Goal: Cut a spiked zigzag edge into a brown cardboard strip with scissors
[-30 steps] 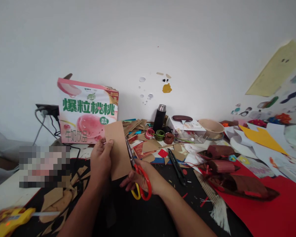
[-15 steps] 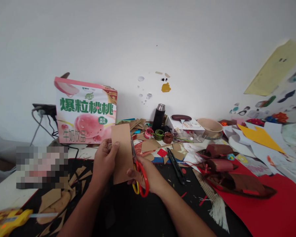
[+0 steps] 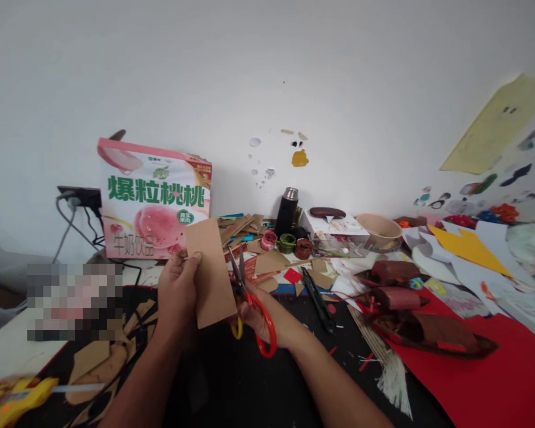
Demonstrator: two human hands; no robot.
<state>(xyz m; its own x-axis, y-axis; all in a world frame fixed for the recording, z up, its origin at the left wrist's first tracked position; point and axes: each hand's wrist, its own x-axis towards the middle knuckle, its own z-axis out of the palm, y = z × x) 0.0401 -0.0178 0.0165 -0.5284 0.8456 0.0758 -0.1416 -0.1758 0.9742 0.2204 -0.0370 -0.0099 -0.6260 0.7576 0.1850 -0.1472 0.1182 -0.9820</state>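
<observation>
Between thumb and fingers, my left hand (image 3: 178, 288) pinches the left edge of a tan rectangular cardboard piece (image 3: 211, 276), held tilted above the black mat (image 3: 232, 386). My right hand (image 3: 258, 309) grips a pair of scissors (image 3: 243, 276) with one red and one yellow handle loop. The scissor blades are spread apart and point up and away, close beside the cardboard's right edge. Part of the yellow loop and some right-hand fingers are hidden behind the cardboard.
Cardboard scraps (image 3: 102, 362) and a yellow glue gun (image 3: 22, 401) lie at left. A drink carton (image 3: 156, 202) stands against the wall. Behind are small paint pots (image 3: 288, 242) and a black flask (image 3: 286, 214). A utility knife (image 3: 316, 300) and brown model boats (image 3: 437, 336) lie to the right.
The cardboard and my left hand have shifted left, away from the scissors. The scissor blades have spread open, and the handle loops have moved apart.
</observation>
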